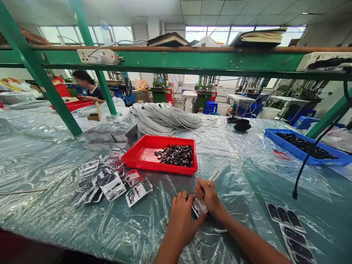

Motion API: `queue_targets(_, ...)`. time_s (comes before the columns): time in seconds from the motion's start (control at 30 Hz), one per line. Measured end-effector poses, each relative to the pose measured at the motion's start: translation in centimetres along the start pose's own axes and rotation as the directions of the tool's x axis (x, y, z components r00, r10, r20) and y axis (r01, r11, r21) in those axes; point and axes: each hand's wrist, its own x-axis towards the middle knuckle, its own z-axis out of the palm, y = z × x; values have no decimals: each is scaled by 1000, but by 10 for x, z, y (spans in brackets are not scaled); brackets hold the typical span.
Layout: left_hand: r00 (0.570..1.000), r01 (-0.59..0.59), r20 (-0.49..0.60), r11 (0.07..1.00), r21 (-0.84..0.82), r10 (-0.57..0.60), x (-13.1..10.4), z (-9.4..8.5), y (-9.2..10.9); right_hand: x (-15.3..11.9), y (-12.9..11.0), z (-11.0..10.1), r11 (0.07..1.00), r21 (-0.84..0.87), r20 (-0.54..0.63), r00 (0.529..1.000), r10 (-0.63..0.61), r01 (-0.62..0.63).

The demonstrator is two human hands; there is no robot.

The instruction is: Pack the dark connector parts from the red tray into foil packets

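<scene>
My left hand (pixel 181 212) is closed around the near side of a small printed pouch (pixel 200 207), pressing it against the plastic-covered table. Over the pouch's far edge, my right hand (pixel 208 194) grips a thin wooden stick (pixel 213 177), which points up and to the right. What the lower end of the stick touches is hidden by the fingers. Left of my hands lies a loose pile of similar pouches (pixel 112 186). Just beyond stands a red tray (pixel 141 152) with many small black parts (pixel 177 155) heaped in its right half.
A grey cable coil (pixel 162 119) and stacked boxes (pixel 106 134) lie behind the red tray. At right are a blue tray (pixel 305 159) of black parts, a hanging black cable (pixel 305 161) and packs of black items (pixel 294 233). A green shelf beam (pixel 176 60) crosses above; a person (pixel 93 91) sits far left.
</scene>
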Motion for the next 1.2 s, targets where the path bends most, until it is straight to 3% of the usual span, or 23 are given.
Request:
queue_targets(0.27,999,-3,38,1000,11,2,-3,1,0,-37,0,-24,986,115,-60,990,129,-121)
queue_targets(0.37,999,7,53,1000,23,-8,-2,-4,4,-26,-9,-27,980,153,-42,990,132,-124)
queue_targets(0.57,994,30,99,997,69,-37,11,-6,25,15,-21,-30,978,207,-92,996,19,0)
queue_targets(0.83,998,40,37,998,40,-42,16,12,25,16,-10,-29,983,185,-72,997,17,-4)
queue_targets(0.97,1000,11,12,999,53,-11,15,12,22,6,-7,-31,990,138,-72,997,37,-27)
queue_targets(1.1,999,13,30,999,40,-14,16,10,23,-23,-6,-39,995,63,-89,992,88,-82)
queue_targets(1.2,999,7,48,1000,23,-8,16,10,26,-38,-13,-46,992,107,-122,989,84,-71)
